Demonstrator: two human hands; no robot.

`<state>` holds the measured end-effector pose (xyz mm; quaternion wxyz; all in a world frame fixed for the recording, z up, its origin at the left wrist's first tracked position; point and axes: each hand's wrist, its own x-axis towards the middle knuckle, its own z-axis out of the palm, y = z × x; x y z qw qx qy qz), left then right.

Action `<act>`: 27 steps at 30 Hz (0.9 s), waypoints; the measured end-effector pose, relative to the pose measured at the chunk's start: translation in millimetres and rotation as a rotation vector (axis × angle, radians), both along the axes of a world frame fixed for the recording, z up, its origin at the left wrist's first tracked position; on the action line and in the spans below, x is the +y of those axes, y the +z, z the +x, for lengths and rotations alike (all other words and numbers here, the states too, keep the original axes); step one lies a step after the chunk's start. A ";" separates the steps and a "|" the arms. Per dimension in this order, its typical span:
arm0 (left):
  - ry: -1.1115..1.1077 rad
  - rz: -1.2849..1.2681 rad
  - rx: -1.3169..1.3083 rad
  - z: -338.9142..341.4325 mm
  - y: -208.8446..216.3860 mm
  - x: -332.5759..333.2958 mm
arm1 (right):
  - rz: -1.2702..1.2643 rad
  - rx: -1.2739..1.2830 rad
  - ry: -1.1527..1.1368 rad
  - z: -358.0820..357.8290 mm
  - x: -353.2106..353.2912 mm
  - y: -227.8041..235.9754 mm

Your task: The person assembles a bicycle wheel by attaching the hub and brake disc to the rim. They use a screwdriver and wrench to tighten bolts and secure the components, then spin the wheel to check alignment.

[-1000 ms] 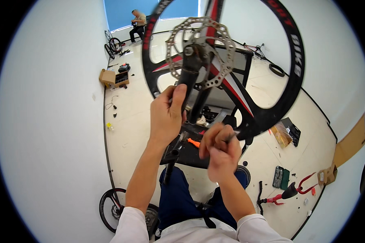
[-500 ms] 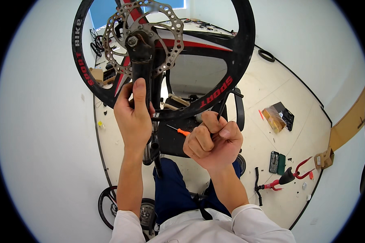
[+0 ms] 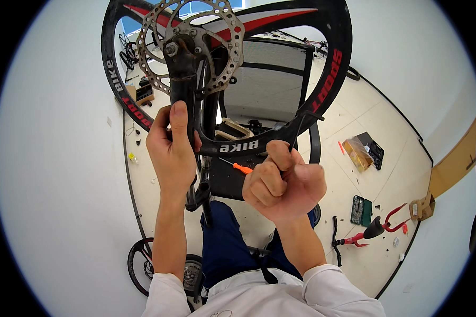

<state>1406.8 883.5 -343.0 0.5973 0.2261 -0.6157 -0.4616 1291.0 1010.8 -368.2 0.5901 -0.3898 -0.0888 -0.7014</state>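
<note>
While your left hand [image 3: 170, 150] wraps round the black fork leg [image 3: 183, 90] towards 9 o'clock, thumb laid along it, the wheel [image 3: 334, 79] stands in the fork at 12 o'clock, its perforated brake disc [image 3: 237, 46] facing you and an axle nut [image 3: 171, 49] showing at the hub. Your right hand [image 3: 284, 184], towards 4 o'clock, is curled narrow about a thin, dark bent tool [image 3: 298, 129] that points up towards 2 o'clock; I cannot tell whether its end touches the rim.

Your likeliest trouble is balance: the wheel's bulk sits above a single left-hand grip, so a sideways push from your right could twist the fork or tip it over. If the wheel turns, its rim could catch the tool or rap your right knuckles, and the disc's edge, just above your left thumb, could nick you should that grip creep upward. Below the rim, near the clock's centre, an orange-handled screwdriver [image 3: 242, 168] lies on the black chair seat [image 3: 223, 185]; a dropped fork could knock it to the floor
</note>
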 end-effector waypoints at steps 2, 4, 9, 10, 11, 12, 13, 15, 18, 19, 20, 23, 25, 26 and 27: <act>0.011 -0.003 -0.001 0.0 0.7 1.4 | 0.035 0.025 -0.050 1.4 1.1 0.9; 0.011 -0.002 -0.002 0.3 0.3 1.5 | 0.086 0.035 -0.071 3.7 2.2 3.9; -0.007 -0.003 -0.027 2.9 0.1 0.0 | 0.035 0.052 -0.075 8.4 3.9 7.5; -0.009 -0.001 -0.025 3.3 0.1 0.0 | 0.025 0.047 -0.065 8.6 3.9 7.3; -0.013 0.001 -0.024 3.2 -0.4 0.5 | 0.017 0.044 -0.057 8.5 4.4 7.0; -0.017 0.002 -0.023 3.0 -0.8 0.9 | 0.009 0.042 -0.049 8.4 4.8 6.8; -0.015 0.000 -0.022 2.4 -1.2 1.4 | 0.001 0.039 -0.041 8.2 5.3 6.5; -0.009 -0.005 -0.024 1.9 -1.2 2.2 | -0.003 0.045 -0.033 7.4 6.4 6.2; -0.035 0.001 -0.023 1.8 -1.1 3.0 | -0.059 0.109 -0.029 4.3 5.5 3.7; -0.035 -0.001 -0.024 1.4 -1.2 3.3 | -0.087 0.140 -0.030 3.3 5.3 2.9; -0.035 -0.001 -0.026 1.0 -1.9 3.2 | -0.067 0.117 -0.020 3.3 6.4 3.0; -0.032 -0.004 -0.036 0.4 -2.8 3.5 | -0.036 0.070 0.015 3.4 9.9 4.9; -0.033 -0.004 -0.038 -0.2 -2.9 3.3 | -0.053 0.066 0.045 1.9 9.8 6.4; -0.035 -0.003 -0.036 -0.9 -2.8 2.9 | -0.062 0.066 0.049 1.2 9.6 6.9; -0.038 -0.001 -0.034 -1.5 -2.4 2.8 | -0.071 0.065 0.053 0.3 9.1 6.9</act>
